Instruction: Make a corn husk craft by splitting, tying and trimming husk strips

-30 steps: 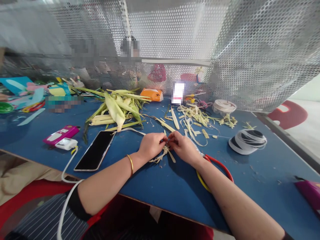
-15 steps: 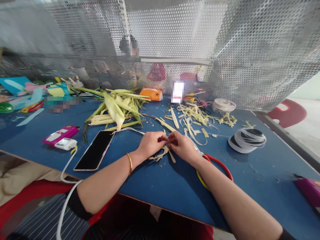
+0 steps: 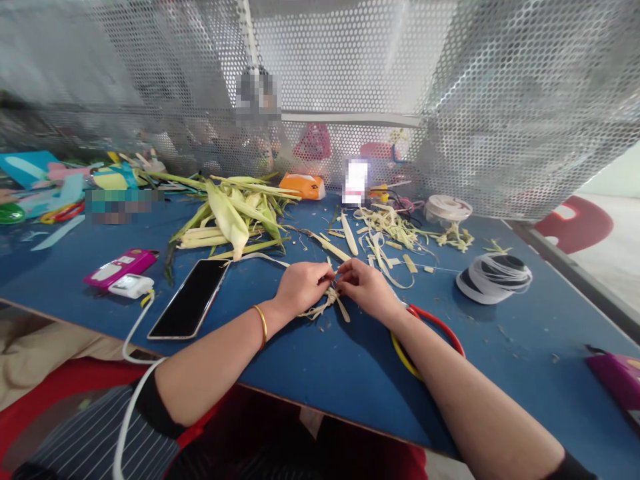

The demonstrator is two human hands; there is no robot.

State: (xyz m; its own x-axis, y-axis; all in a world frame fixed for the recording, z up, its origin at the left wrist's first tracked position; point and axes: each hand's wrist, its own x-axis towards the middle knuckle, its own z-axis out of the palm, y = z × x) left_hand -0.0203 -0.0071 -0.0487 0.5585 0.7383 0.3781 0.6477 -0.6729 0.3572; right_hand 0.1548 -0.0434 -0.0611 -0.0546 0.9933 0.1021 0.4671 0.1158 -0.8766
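Note:
My left hand (image 3: 305,287), with a gold bangle at its wrist, is closed in a pinch on a knotted bundle of pale corn husk strips (image 3: 330,297) just above the blue table. Facing it, my right hand (image 3: 367,291) also pinches at the top of the bundle, its fingertips close to the left ones. A thin white thread runs from a wound spool (image 3: 493,279) towards my right hand and seems to end in its fingers. Scissors with red and yellow handles (image 3: 443,325) lie partly under my right forearm. The ends of the bundle hang below my fingers.
A heap of green corn husks (image 3: 230,220) lies behind my left hand, with husk scraps (image 3: 393,227) to its right. A phone (image 3: 190,300), a purple device (image 3: 121,267) with a white cable, an orange packet (image 3: 303,187) and a round tub (image 3: 447,209) stand about. Perforated mesh (image 3: 350,60) rises behind.
My right hand has shifted very slightly, its fingers still pinched near the left ones. The left hand and the husk bundle stay almost in place.

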